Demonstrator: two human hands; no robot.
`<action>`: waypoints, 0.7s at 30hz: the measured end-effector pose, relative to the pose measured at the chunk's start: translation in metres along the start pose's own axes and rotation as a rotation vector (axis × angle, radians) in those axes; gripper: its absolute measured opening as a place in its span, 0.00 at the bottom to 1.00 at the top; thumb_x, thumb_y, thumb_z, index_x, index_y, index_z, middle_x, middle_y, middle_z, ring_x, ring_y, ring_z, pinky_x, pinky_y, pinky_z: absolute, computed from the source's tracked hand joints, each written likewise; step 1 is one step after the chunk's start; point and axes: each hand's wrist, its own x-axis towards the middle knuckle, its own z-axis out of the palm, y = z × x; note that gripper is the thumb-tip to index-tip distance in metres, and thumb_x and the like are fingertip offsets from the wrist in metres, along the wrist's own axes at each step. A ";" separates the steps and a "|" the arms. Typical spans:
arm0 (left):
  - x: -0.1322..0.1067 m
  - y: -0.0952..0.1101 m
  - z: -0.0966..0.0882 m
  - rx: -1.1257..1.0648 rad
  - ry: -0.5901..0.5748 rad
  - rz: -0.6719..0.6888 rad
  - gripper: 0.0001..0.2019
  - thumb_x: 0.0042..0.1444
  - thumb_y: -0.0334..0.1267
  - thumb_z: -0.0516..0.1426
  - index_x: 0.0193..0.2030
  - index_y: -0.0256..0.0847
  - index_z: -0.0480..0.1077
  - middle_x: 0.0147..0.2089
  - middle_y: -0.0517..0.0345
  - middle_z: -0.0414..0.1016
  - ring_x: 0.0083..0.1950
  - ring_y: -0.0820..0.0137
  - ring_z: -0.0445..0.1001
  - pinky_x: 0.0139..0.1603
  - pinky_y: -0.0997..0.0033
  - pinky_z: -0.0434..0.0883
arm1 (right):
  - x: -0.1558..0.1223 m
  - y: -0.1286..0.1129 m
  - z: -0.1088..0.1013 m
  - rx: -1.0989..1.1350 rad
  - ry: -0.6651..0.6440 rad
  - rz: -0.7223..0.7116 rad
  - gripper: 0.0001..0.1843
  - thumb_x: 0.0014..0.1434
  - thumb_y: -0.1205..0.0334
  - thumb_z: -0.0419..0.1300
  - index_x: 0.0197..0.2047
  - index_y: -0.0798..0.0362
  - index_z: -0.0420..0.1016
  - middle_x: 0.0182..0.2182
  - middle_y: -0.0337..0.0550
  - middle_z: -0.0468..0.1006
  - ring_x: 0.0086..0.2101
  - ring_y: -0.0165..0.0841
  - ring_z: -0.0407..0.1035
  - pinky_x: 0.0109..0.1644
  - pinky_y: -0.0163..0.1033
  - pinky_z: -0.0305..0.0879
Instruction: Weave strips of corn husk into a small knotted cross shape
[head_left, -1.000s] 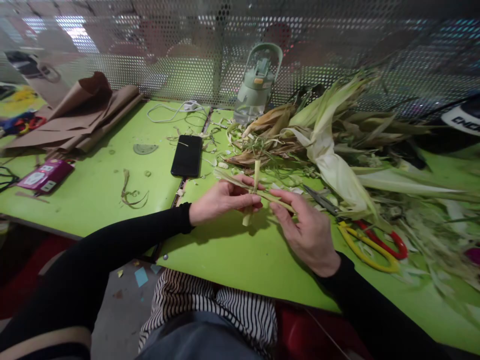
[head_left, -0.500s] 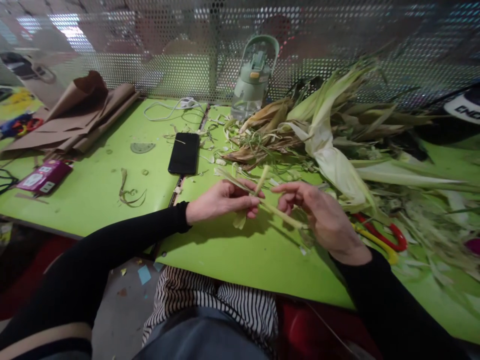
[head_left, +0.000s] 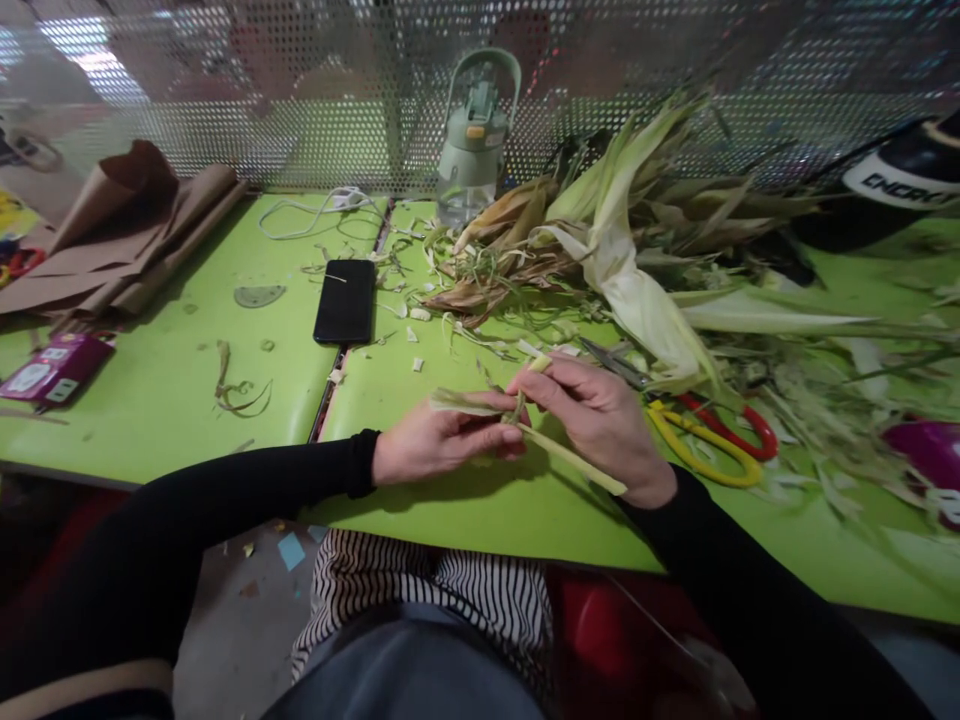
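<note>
Above the front of the green table, my left hand (head_left: 457,438) pinches crossed strips of corn husk (head_left: 574,460) between thumb and fingers. One long pale strip slants down to the right beneath my other wrist, and a flat end sticks out to the left over the fingers. My right hand (head_left: 600,415) is closed, its thumb and fingertips gripping the upper strip close to where the pieces cross. Just beyond that hand lie scissors with red and yellow handles (head_left: 705,450). Behind them is a heap of corn husks (head_left: 637,290), green, white and brown.
A black phone (head_left: 344,302) lies left of centre, near a clear half-round protractor (head_left: 259,296). A green-lidded water bottle (head_left: 474,150) stands by the perforated screen. Brown paper (head_left: 127,235) and a purple box (head_left: 56,368) are at left; husk scraps litter the table.
My right hand has come in from the right and taken hold of the upper strip. My left hand keeps its pinch. The view has shifted right, showing more of the scissors.
</note>
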 end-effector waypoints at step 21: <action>0.012 0.013 -0.016 -0.538 0.117 -0.272 0.19 0.60 0.26 0.56 0.58 0.32 0.72 0.52 0.42 0.81 0.54 0.65 0.79 0.59 0.65 0.71 | 0.006 0.014 -0.020 -0.226 0.157 -0.188 0.09 0.63 0.52 0.62 0.43 0.45 0.78 0.40 0.43 0.81 0.41 0.40 0.75 0.46 0.50 0.72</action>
